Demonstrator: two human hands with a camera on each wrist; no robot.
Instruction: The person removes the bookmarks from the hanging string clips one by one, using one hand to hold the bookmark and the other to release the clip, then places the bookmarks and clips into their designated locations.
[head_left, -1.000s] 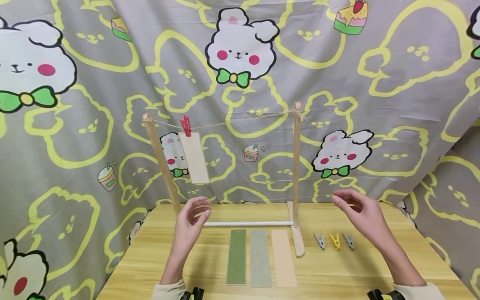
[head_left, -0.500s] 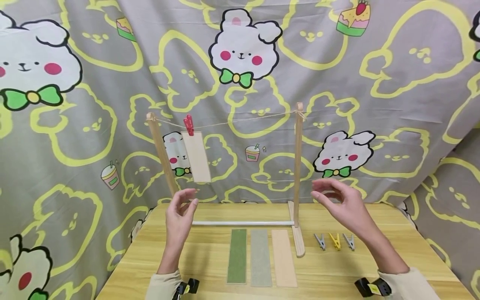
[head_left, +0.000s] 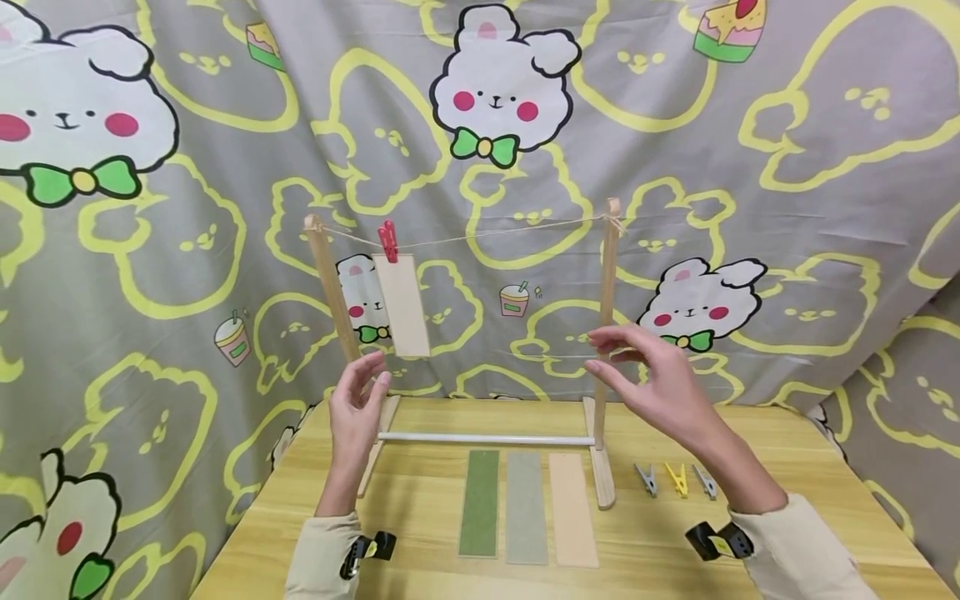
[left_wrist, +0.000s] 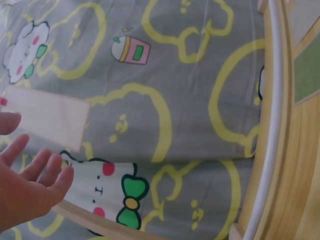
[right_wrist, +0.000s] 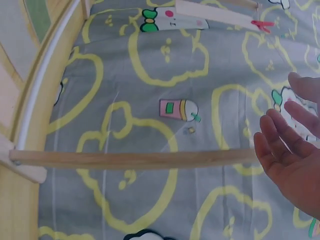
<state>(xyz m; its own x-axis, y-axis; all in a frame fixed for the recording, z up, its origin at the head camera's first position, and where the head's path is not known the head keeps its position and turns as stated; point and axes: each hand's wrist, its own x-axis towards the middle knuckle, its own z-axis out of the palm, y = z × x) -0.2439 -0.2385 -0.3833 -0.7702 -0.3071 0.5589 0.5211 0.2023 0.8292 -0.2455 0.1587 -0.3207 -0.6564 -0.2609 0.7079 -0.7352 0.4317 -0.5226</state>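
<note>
My left hand (head_left: 357,408) is raised with its fingers loosely bent and nothing in them. It is just below a cream strip (head_left: 405,308), which hangs from the string (head_left: 495,237) by a red clothespin (head_left: 387,242). In the left wrist view the fingers (left_wrist: 50,172) overlap the post, close to the strip's lower end. My right hand (head_left: 660,379), also holding nothing, has its fingertips overlapping the right wooden post (head_left: 609,275) in the head view. A green strip (head_left: 480,504), a grey strip (head_left: 527,508) and a peach strip (head_left: 573,508) lie side by side on the table.
Grey clothespins (head_left: 646,480) (head_left: 705,482) flank a yellow clothespin (head_left: 677,480) right of the rack. A white rod (head_left: 487,438) joins the rack's wooden feet (head_left: 603,479) on the wooden table (head_left: 420,533). Behind hangs a patterned grey curtain (head_left: 480,192).
Both hands have risen. The right hand has come left to the right post, and the left hand has moved a little left. The head view has shifted slightly; strips and clothespins stay put.
</note>
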